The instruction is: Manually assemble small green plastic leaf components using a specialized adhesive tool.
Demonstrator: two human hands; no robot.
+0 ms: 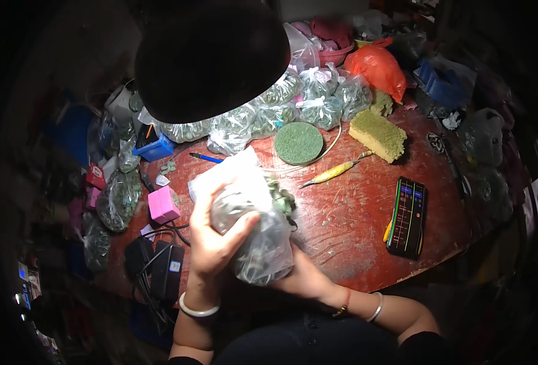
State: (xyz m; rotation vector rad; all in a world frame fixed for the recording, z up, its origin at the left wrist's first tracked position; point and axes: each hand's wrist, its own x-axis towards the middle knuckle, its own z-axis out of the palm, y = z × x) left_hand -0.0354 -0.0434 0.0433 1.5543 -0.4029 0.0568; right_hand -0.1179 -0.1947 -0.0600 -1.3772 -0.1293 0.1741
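Note:
A clear plastic bag (260, 249) is held up over the near part of the table, in front of my body. Dark green pieces (281, 199) show at its far right side, and more show dimly through the plastic. My left hand (213, 234) is closed on the bag from the left, thumb across its front and fingers toward the top. From below and the right, my right hand (307, 278) holds the bag's lower side; its fingers are mostly hidden behind the plastic. A whitish patch (244, 182) on the bag's upper part is washed out by glare.
A dark lamp head (211, 61) hangs over the far side. Behind are several filled bags (275, 115), a green round pad (298, 143) and a yellow sponge (378, 135). A yellow handpiece (329, 174), phone (407, 216), pink block (163, 204) and black adapter (166, 267) surround the hands.

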